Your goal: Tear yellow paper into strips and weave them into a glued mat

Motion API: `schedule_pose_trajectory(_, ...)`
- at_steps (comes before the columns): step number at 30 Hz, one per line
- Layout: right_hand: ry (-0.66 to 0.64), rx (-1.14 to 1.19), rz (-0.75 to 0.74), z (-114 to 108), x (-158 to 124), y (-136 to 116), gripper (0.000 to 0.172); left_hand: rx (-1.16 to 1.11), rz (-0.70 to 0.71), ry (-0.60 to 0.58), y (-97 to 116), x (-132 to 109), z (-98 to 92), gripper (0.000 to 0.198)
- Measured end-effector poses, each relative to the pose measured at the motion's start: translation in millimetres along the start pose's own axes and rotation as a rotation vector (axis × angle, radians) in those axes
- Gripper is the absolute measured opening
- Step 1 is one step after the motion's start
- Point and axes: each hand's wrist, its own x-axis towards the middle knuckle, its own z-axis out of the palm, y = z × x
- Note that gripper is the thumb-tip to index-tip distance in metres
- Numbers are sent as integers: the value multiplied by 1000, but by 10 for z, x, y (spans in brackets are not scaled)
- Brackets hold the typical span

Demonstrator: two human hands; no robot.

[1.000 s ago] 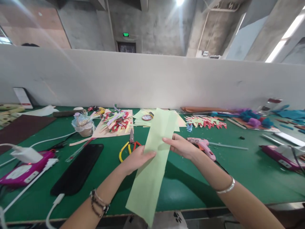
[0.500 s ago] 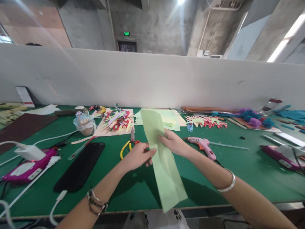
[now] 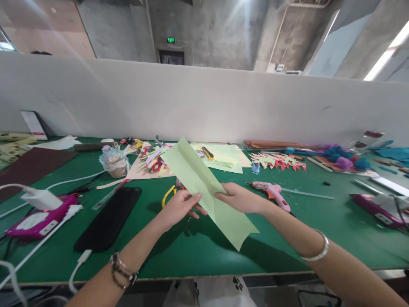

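Note:
A long strip of light green paper [image 3: 204, 192], creased lengthwise, is held slantwise above the table, its far end pointing up and left. My left hand [image 3: 182, 207] pinches its left edge between thumb and fingers. On the right edge, my right hand [image 3: 239, 197] grips it with the thumb on top. Partly covered by the paper and my left hand are yellow-handled scissors [image 3: 166, 196]. Behind the strip lie pale green sheets [image 3: 228, 153] with a yellow and black cutter [image 3: 208, 153] on them.
Coloured paper scraps [image 3: 150, 160] are piled left of centre, beside a wrapped small pot [image 3: 115, 162]. A black phone [image 3: 108, 219] lies at left near a purple power strip [image 3: 41, 217]. To the right are a pink glue gun [image 3: 271, 194] and red and green zigzag-cut paper [image 3: 277, 161].
The green paper has turned from nearly upright to a slant, top leftward and lower end to the right and up. My left hand has shifted slightly left. The cutter on the sheets has come into view.

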Motion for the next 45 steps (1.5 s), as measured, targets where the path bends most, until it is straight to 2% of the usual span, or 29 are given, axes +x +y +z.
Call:
schedule_pose_trajectory(2,71,-204,-87,37,14,8,27,62,-9,-35,-28,-41,2,35)
schedule_pose_trajectory(4,150,-379,-107,57,25,35,33,185,-17,-169,-18,-153,9,35)
schedule_pose_trajectory(5,181,-480,-91,64,26,50,36,282,-12,-273,8,-231,16,36)
schedule_pose_trajectory(7,227,-691,-67,85,11,69,34,419,72,-395,94,-389,36,34)
schedule_pose_trajectory(8,244,-780,-81,101,-4,69,30,481,161,-392,143,-449,46,35)
schedule_pose_trajectory(9,255,-846,-111,122,-23,60,25,559,268,-294,187,-485,54,33)
schedule_pose_trajectory(10,263,-889,-149,146,-45,45,24,641,370,-141,220,-492,59,31)
schedule_pose_trajectory(12,280,-921,-216,196,-93,0,38,847,536,162,236,-421,60,32)
schedule_pose_trajectory(13,289,-927,-237,219,-117,-26,46,953,575,261,217,-356,56,33)
schedule_pose_trajectory(14,298,-931,-250,237,-141,-52,51,1052,598,300,186,-284,52,33)
schedule_pose_trajectory(17,309,-938,-265,268,-203,-110,57,1231,574,166,73,-112,53,33)
schedule_pose_trajectory(19,288,-937,-273,275,-229,-130,47,1247,544,85,30,-77,69,38)
schedule_pose_trajectory(22,241,-911,-278,289,-231,-136,29,1139,510,35,35,-104,99,38)
schedule_pose_trajectory(28,269,-802,-325,333,-175,-74,21,768,403,-165,67,-161,45,36)
schedule_pose_trajectory(31,311,-770,-332,256,-220,62,17,742,365,-199,35,-219,-111,37)
schedule_pose_trajectory(35,361,-772,-315,4,-403,444,18,732,288,-171,-51,-384,-439,36)
schedule_pose_trajectory(38,462,-767,-177,-165,-551,637,17,749,233,-133,-112,-503,-618,35)
schedule_pose_trajectory(40,526,-748,-135,-193,-598,576,19,791,229,-121,-116,-540,-634,35)
schedule_pose_trajectory(42,538,-667,-153,-138,-589,370,15,851,254,-145,-77,-541,-572,35)
schedule_pose_trajectory(43,502,-634,-216,-87,-569,240,9,882,272,-162,-43,-533,-524,35)
schedule_pose_trajectory(45,293,-650,-308,40,-517,-6,17,932,315,-196,35,-516,-425,35)
